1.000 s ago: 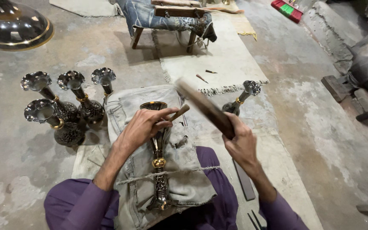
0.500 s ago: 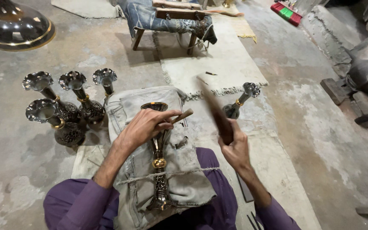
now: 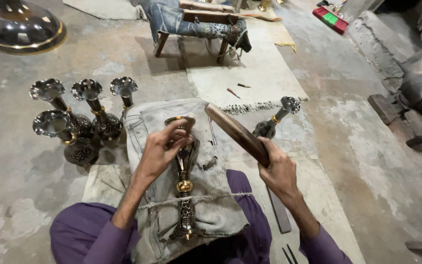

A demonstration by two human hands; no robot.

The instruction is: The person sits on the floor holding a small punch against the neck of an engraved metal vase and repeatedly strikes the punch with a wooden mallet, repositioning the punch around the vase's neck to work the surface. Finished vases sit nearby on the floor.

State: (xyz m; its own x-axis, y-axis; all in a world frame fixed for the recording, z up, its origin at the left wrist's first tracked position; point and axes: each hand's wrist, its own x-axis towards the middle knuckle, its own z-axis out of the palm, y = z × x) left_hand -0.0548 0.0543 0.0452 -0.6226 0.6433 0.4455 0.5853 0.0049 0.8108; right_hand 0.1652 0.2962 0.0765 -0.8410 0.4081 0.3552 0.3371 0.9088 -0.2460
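A dark metal vase with gold bands (image 3: 185,195) lies tied by a string on a pale cloth cushion (image 3: 211,195) across my lap. My left hand (image 3: 164,149) rests on the vase's upper neck near its flared mouth, fingers pinched as if on a small tool that I cannot make out. My right hand (image 3: 279,171) grips a brown wooden stick (image 3: 235,133), whose far end points toward the vase's mouth.
Several matching dark vases (image 3: 76,120) stand on the floor to the left, and one more vase (image 3: 273,122) stands to the right. A large shiny bowl (image 3: 20,29) sits far left. A low stool under blue cloth (image 3: 191,22) and a pale mat (image 3: 250,78) lie ahead.
The wooden stick has swung down and left, from raised to close beside the vase's mouth. My left hand has stayed on the vase's neck.
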